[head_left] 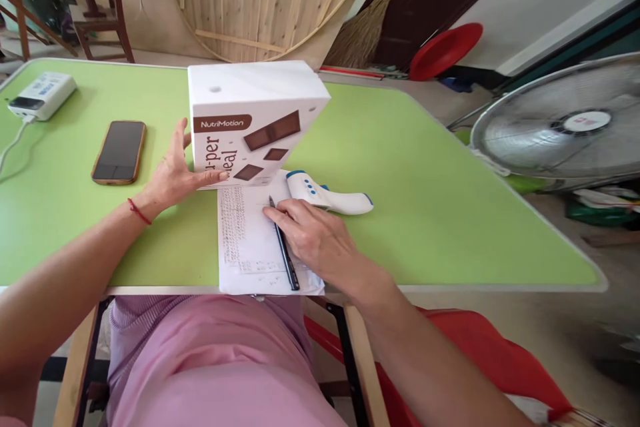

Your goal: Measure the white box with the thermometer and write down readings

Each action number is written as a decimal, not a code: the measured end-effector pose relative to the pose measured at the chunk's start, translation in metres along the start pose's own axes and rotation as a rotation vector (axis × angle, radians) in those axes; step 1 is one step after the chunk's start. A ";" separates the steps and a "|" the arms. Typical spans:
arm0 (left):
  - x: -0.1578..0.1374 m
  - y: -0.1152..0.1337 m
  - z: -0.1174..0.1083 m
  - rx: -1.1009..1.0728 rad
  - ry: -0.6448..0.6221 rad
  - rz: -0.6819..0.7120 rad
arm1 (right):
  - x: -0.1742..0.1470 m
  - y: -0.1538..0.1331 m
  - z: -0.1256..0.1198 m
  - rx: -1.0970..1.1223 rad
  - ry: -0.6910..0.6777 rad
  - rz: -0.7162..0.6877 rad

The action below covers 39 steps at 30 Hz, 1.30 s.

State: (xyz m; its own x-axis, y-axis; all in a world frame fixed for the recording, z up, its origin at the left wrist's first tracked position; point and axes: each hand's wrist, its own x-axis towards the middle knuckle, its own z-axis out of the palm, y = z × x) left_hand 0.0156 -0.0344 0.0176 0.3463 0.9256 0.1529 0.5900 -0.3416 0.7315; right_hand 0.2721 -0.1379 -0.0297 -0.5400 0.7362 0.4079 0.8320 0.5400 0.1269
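A white NutriMotion box (250, 90) with brown pictures on its front stands on the green table. My left hand (175, 170) grips its left edge, thumb across the front and fingers spread along the side. My right hand (315, 233) rests on a written sheet of paper (255, 280), its fingers closed over a black pen (287, 260) near the pen's upper end. Part of the sheet is under the box and my right hand. Just beyond that hand lies a white and blue infrared thermometer (345, 201).
A phone (119, 152) in a brown case lies left of the box. Farther left is a white power bank (43, 97) with a cable. A large fan (575, 123) stands beyond the right edge of the table (450, 227). A red stool (480, 353) is at lower right.
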 end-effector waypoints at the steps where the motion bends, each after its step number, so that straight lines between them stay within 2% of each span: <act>1: 0.002 -0.003 0.003 -0.119 0.011 0.038 | 0.000 -0.002 0.000 0.007 -0.002 0.005; 3: 0.006 -0.008 0.008 -0.318 0.012 0.098 | -0.002 -0.003 0.001 0.022 0.008 0.009; 5: 0.009 -0.010 0.010 -0.418 -0.002 0.103 | -0.004 -0.003 0.003 0.026 0.032 0.018; 8: 0.008 -0.011 0.006 -0.454 0.020 0.072 | -0.006 -0.003 0.005 0.014 0.069 0.032; 11: 0.003 -0.008 -0.010 -0.448 -0.003 0.095 | -0.006 -0.003 0.006 -0.001 0.100 0.020; 13: -0.001 -0.003 -0.024 -0.482 -0.091 0.113 | -0.006 -0.004 0.005 -0.022 0.101 0.019; 17: -0.008 0.008 -0.046 -0.480 -0.313 0.063 | -0.004 -0.005 0.002 -0.059 0.085 0.028; 20: -0.011 0.015 -0.048 -0.493 -0.459 0.029 | -0.004 -0.002 -0.003 -0.013 0.115 -0.020; 22: -0.013 0.018 -0.045 -0.506 -0.515 0.025 | -0.005 0.006 -0.007 0.041 0.186 -0.025; 24: -0.013 0.020 -0.042 -0.511 -0.547 0.032 | -0.006 0.019 -0.010 0.060 0.252 0.045; 26: -0.014 0.020 -0.041 -0.517 -0.572 0.032 | -0.006 0.036 -0.012 0.048 0.198 0.172; 31: -0.014 0.018 -0.042 -0.539 -0.634 0.051 | 0.002 0.068 -0.017 0.141 -0.390 0.421; 33: -0.013 0.016 -0.041 -0.576 -0.651 0.060 | 0.004 0.071 -0.020 0.226 -0.485 0.502; 34: -0.013 0.015 -0.041 -0.596 -0.662 0.059 | 0.005 0.070 -0.022 0.266 -0.480 0.553; 36: -0.013 0.013 -0.040 -0.622 -0.681 0.064 | 0.006 0.066 -0.026 0.330 -0.381 0.685; 38: -0.014 0.015 -0.040 -0.632 -0.671 0.081 | 0.006 0.057 -0.034 0.395 -0.159 0.853; 39: -0.015 0.017 -0.041 -0.639 -0.649 0.094 | 0.006 0.049 -0.039 0.452 0.016 0.935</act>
State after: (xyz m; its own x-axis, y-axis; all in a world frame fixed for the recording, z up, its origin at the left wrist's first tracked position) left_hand -0.0097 -0.0472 0.0546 0.8286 0.5589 -0.0317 0.0898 -0.0768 0.9930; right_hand 0.3147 -0.1225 0.0140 0.3007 0.9364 0.1812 0.7910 -0.1387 -0.5959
